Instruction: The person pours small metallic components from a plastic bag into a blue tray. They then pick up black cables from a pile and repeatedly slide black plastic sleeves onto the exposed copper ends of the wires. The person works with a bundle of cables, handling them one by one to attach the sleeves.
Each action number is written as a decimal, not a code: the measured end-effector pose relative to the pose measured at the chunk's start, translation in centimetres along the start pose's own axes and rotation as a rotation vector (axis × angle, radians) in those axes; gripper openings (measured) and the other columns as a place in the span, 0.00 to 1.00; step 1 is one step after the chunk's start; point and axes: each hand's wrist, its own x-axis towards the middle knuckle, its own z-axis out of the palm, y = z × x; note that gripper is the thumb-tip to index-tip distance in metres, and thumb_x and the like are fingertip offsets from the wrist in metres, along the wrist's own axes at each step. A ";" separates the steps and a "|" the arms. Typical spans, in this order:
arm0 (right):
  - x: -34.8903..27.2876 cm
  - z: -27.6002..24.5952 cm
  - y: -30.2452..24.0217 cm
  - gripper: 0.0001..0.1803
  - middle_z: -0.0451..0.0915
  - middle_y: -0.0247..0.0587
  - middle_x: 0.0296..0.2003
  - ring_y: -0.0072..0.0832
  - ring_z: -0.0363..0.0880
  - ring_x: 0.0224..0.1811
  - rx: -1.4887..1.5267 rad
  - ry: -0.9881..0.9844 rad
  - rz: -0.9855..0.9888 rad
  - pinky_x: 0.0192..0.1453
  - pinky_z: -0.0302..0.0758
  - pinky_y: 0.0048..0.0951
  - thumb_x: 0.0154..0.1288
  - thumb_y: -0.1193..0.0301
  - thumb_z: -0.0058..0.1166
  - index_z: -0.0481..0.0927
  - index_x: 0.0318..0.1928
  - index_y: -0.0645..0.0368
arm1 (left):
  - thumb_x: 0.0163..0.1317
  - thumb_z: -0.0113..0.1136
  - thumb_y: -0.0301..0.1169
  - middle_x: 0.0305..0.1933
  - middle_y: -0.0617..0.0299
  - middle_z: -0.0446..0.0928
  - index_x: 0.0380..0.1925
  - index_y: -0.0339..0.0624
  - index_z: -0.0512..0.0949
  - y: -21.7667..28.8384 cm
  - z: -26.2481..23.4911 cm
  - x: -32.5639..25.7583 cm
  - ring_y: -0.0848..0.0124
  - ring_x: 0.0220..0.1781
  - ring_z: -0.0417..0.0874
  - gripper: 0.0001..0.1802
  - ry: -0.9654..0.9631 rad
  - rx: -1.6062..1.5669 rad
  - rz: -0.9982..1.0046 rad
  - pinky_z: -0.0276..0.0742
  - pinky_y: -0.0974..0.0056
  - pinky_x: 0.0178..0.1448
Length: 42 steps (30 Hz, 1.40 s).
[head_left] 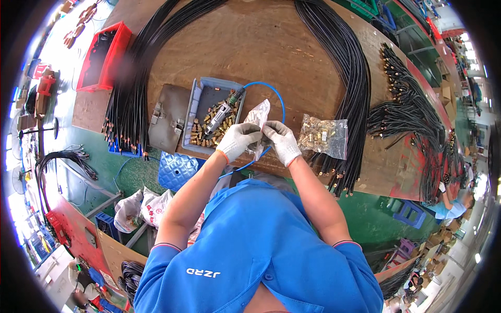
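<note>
White-gloved left hand (237, 140) and right hand (282, 142) both pinch a clear plastic bag (257, 119), just right of the blue tray (201, 99) of brass fittings (209, 130).

A crumpled clear plastic bag (258, 121), pinched upright over the wooden bench edge

A brown wooden workbench (271, 47) fills the centre above a green floor (102, 172), with a red crate (104, 55) at ten o'clock, bundles of black hoses (355, 88) draped toward two o'clock, more benches (78, 235) at eight o'clock, and bright daylight along the left rim.
</note>
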 end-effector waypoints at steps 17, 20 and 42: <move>0.9 -0.5 -1.0 0.07 0.87 0.31 0.31 0.19 0.81 0.29 -0.118 -0.030 0.062 0.35 0.77 0.25 0.72 0.69 0.60 0.89 0.40 0.56 | 0.70 0.65 0.34 0.42 0.57 0.89 0.53 0.27 0.85 0.4 0.4 0.9 0.74 0.40 0.87 0.20 -0.021 0.241 0.061 0.84 0.65 0.48; 1.0 0.0 -0.7 0.11 0.87 0.31 0.31 0.20 0.80 0.29 -0.162 -0.011 0.023 0.35 0.75 0.26 0.74 0.64 0.61 0.89 0.40 0.58 | 0.71 0.63 0.34 0.39 0.57 0.89 0.53 0.28 0.85 -0.3 0.3 1.1 0.75 0.38 0.86 0.20 0.039 0.287 0.078 0.83 0.65 0.45; 1.0 -1.6 -2.7 0.16 0.76 0.60 0.24 0.56 0.78 0.27 -0.961 -0.035 -0.372 0.30 0.70 0.48 0.70 0.64 0.62 0.79 0.27 0.61 | 0.68 0.62 0.40 0.39 0.41 0.88 0.40 0.36 0.89 -3.2 3.9 2.3 0.53 0.40 0.91 0.18 0.497 0.408 -0.090 0.82 0.53 0.48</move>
